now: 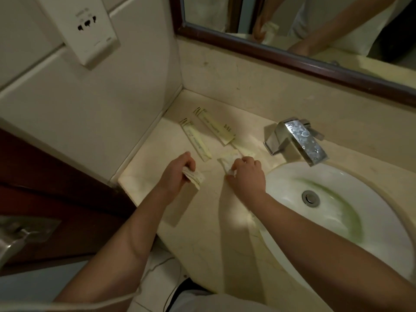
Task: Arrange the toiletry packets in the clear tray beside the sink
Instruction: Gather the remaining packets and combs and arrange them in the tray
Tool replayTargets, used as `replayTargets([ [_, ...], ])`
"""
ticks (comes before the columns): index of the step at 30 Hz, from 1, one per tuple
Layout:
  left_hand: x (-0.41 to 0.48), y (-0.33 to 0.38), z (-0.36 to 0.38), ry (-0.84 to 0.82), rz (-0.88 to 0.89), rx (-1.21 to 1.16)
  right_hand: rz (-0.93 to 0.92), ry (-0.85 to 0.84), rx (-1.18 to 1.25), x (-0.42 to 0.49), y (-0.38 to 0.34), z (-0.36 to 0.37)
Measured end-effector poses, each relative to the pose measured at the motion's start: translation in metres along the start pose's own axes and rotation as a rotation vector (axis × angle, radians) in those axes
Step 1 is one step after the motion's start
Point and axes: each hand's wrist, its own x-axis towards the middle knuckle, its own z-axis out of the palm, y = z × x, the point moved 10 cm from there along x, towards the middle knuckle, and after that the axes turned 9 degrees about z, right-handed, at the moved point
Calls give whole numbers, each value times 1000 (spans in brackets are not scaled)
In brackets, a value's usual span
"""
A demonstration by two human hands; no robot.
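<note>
Toiletry packets, pale yellow-and-white, on the beige marble surface [202, 221] left of the sink: two long flat packets lie side by side near the corner by the wall, the nearer long packet [195, 140] and the farther long packet [213, 126], both angled the same way, close together but whether touching cannot be told. A small crumpled packet [228, 160] lies just in front of them, and a further pale packet [244, 149] shows beside it towards the tap, its edges blurred. The clear tray cannot be made out. Left hand [177, 174]: grip closed around a held packet [194, 176], raised just above the surface. Right hand [247, 176]: fingers curled down onto the near end of the small crumpled packet, pinching it against the surface. White oval sink [292, 176] with a green stain and metal drain [311, 198] lies right of the hands; chrome tap [297, 138] behind it. Wood-framed mirror [292, 61] above; white wall socket [87, 25] on the tiled wall at left.
</note>
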Motion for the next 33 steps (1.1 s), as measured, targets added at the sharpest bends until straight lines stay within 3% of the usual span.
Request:
replayTargets([
  [5, -9, 1, 16, -111, -35, -38, 108, -134, 164, -1, 18, 10],
  [12, -14, 14, 40, -183, 37, 253, 185, -158, 244, -20, 46, 11],
  [16, -22, 16, 72, -246, 54, 301, 264, -147, 500, -40, 81, -11],
  [27, -84, -33, 264, -299, -79, 219, 485, -108, 1053, -160, 296, -85],
  [33, -165, -88, 401, -289, -205, 101, 574, 38, 1152, -252, 439, -126],
])
